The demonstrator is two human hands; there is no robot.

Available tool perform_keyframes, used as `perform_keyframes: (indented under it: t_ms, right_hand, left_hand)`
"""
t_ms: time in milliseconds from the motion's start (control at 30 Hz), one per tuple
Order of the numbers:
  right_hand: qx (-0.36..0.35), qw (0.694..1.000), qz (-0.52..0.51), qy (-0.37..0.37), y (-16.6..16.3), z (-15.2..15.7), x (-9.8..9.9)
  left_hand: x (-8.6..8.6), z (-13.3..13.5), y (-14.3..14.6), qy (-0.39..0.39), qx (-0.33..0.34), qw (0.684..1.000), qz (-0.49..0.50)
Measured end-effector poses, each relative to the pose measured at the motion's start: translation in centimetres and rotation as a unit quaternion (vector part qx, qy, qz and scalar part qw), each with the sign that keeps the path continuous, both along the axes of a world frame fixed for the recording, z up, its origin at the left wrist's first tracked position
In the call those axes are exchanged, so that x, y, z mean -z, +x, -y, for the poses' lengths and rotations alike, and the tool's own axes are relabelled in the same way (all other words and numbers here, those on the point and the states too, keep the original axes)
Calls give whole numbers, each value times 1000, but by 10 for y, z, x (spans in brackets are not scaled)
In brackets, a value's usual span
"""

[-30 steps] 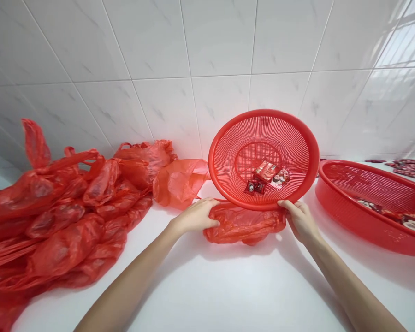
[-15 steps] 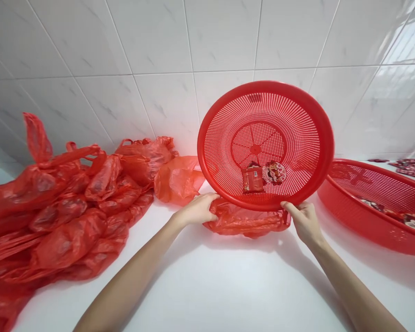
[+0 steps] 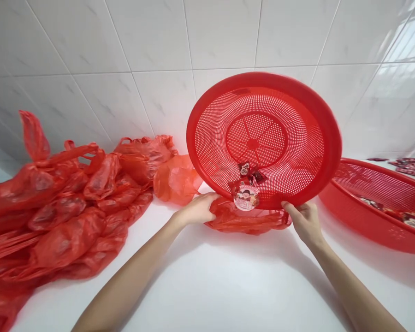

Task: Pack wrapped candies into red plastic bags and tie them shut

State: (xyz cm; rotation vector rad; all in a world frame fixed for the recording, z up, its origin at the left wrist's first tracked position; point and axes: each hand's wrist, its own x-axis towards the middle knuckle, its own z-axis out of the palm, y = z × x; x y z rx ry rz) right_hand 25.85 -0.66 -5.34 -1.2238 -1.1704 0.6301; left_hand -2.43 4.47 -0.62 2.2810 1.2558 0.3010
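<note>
Head view: a red basket (image 3: 263, 82) is held tipped over a red plastic bag (image 3: 247, 224) by both hands.

The basket's lower right rim is gripped by the right hand (image 3: 303, 222), thumb on top; the bag's left edge is held by the left hand (image 3: 198, 210), and whether the rim is gripped there too cannot be told. A round-faced pink packet (image 3: 246, 197) is seen overlapping the basket's lower lip above the bag, with small dark packets (image 3: 244, 169) just behind it, inside. The bag is laid on the white table (image 3: 228, 286), between heaped red bags (image 3: 69, 235) at the left and a second basket (image 3: 370, 226) at the right.
</note>
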Motion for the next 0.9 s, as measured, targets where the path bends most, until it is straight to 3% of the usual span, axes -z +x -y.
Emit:
perform_keyframes:
  t_ms: [433, 700, 900]
  right_hand:
    - [19, 995, 33, 94, -2, 1, 0]
    - [54, 991, -1, 119, -1, 1, 2]
    - [38, 988, -54, 139, 2, 1, 1]
  left_hand:
    - [2, -1, -2, -8, -24, 1000, 18]
    - [-5, 6, 0, 47, -37, 998, 33]
    - [-8, 9, -1, 63, -2, 997, 47]
